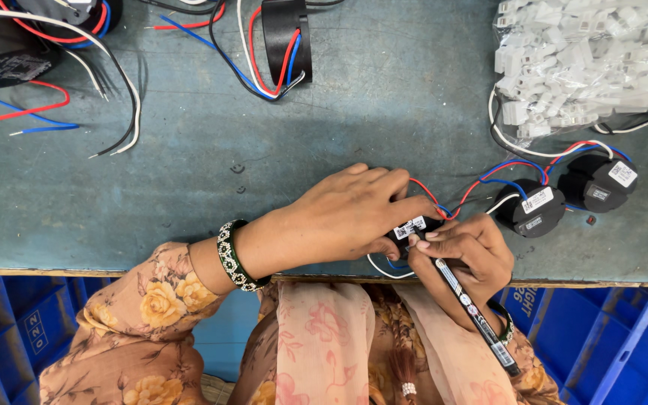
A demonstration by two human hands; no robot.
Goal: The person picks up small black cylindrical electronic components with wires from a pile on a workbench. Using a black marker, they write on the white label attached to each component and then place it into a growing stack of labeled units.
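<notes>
My left hand (346, 214) lies over a small black round part (412, 229) with a white label, gripping it at the near edge of the bench. Red, blue, white and black wires run from that part. My right hand (463, 251) holds a black pen (474, 315), its tip resting on the part's label. Both wrists wear beaded bracelets, and the sleeves are floral.
Two more black labelled round parts (534, 210) (600, 182) with wires sit to the right. A clear bag of white plastic connectors (579, 64) lies at back right. Other black parts with loose wires (286, 37) (1, 56) lie at the back. Blue crates (9, 322) (624, 345) stand below the teal bench (189, 165).
</notes>
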